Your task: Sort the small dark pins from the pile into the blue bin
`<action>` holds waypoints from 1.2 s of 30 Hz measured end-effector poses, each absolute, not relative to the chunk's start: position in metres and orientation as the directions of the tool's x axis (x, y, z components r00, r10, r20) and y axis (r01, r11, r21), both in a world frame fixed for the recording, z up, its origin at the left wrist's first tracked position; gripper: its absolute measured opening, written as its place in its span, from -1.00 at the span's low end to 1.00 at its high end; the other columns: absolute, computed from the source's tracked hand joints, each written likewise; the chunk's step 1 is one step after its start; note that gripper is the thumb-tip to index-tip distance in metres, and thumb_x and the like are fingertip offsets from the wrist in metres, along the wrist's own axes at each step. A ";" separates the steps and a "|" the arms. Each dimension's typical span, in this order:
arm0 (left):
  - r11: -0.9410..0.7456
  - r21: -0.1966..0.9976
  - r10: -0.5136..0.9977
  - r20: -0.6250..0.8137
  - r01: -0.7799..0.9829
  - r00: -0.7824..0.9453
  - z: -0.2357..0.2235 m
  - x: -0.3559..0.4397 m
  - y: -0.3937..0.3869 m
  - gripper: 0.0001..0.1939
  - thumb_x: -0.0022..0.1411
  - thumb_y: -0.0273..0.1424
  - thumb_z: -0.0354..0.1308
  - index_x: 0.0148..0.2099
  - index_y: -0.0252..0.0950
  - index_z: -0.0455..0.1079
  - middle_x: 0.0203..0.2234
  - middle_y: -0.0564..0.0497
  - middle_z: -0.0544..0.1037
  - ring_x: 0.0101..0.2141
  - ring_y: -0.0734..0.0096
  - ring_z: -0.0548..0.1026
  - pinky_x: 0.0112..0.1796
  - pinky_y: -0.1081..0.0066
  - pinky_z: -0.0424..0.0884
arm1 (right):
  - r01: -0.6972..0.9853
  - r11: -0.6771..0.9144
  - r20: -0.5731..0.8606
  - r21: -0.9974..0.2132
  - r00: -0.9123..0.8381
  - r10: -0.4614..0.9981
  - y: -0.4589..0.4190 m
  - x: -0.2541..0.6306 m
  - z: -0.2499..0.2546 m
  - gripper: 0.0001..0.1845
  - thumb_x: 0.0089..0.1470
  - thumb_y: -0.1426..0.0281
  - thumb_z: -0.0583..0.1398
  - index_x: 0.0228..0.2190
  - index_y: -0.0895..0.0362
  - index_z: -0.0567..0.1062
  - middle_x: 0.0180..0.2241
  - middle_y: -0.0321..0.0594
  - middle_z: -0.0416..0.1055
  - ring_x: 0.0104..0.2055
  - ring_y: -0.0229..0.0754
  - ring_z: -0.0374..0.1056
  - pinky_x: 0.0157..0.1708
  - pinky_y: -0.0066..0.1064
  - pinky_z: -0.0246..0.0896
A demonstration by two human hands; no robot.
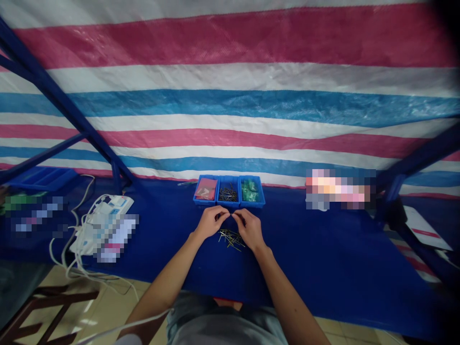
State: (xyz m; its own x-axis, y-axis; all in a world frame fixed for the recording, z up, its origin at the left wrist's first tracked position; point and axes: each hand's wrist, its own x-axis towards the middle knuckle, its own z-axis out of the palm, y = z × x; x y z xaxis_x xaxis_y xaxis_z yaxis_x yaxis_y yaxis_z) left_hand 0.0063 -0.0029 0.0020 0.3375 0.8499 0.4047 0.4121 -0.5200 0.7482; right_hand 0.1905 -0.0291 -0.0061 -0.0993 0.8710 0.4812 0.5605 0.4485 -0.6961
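Note:
My left hand [212, 221] and my right hand [248, 227] meet fingertip to fingertip above the blue table [302, 258]. Each pinches thumb against forefinger, and whatever lies between the fingers is too small to make out. Just below them is a loose pile of thin, brass-coloured metal pins, like nails or long screws [232, 239]. Beyond my hands three blue bins stand side by side. The left bin [196, 197] has a pink packet [207, 186] in it. Similar metal pins [227, 192] fill the middle one, and green plastic-looking pieces [250, 189] lie in the right one.
A white power strip [104, 215] with tangled cables lies at the left, near a blue divided tray [43, 178]. Blue metal posts [72, 103] rise at both sides. A striped tarpaulin [230, 110] hangs behind the table. Blurred-out items lie left and right.

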 end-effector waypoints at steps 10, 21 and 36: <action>-0.511 0.769 0.855 0.407 0.384 0.322 0.002 0.007 -0.003 -0.77 0.35 -0.30 0.14 -0.27 -0.34 0.51 -0.47 -0.01 0.55 -0.51 0.49 0.37 -0.42 0.48 0.28 | 0.523 0.471 0.482 -0.710 -0.125 0.867 -0.030 0.190 -0.002 -0.80 0.31 0.33 0.08 -0.28 0.07 0.49 -0.35 -0.23 0.44 -0.37 -0.20 0.35 -0.33 -0.40 0.21; -0.511 0.771 0.856 0.419 0.379 0.302 0.002 0.006 -0.002 -0.74 0.34 -0.27 0.14 -0.27 -0.34 0.52 -0.47 -0.02 0.55 -0.51 0.48 0.38 -0.42 0.48 0.28 | 0.526 0.482 0.502 -0.701 -0.117 0.857 -0.029 0.191 -0.007 -0.81 0.30 0.32 0.11 -0.22 0.06 0.54 -0.29 -0.20 0.47 -0.34 -0.20 0.40 -0.31 -0.40 0.26; -0.514 0.763 0.856 0.429 0.391 0.289 0.002 0.007 -0.002 -0.75 0.32 -0.27 0.17 -0.28 -0.34 0.54 -0.47 -0.02 0.56 -0.52 0.48 0.39 -0.44 0.48 0.30 | 0.526 0.482 0.504 -0.701 -0.114 0.856 -0.029 0.191 -0.003 -0.76 0.33 0.31 0.06 -0.27 0.06 0.51 -0.29 -0.18 0.47 -0.29 -0.17 0.41 -0.26 -0.38 0.25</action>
State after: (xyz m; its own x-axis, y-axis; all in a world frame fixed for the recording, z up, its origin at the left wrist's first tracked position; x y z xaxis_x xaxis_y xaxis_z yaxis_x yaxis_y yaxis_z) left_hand 0.0067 -0.0019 0.0025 0.2887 0.8560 0.4289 0.3914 -0.5144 0.7631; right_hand 0.1908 -0.0294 -0.0026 -0.1144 0.8563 0.5037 0.5257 0.4824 -0.7007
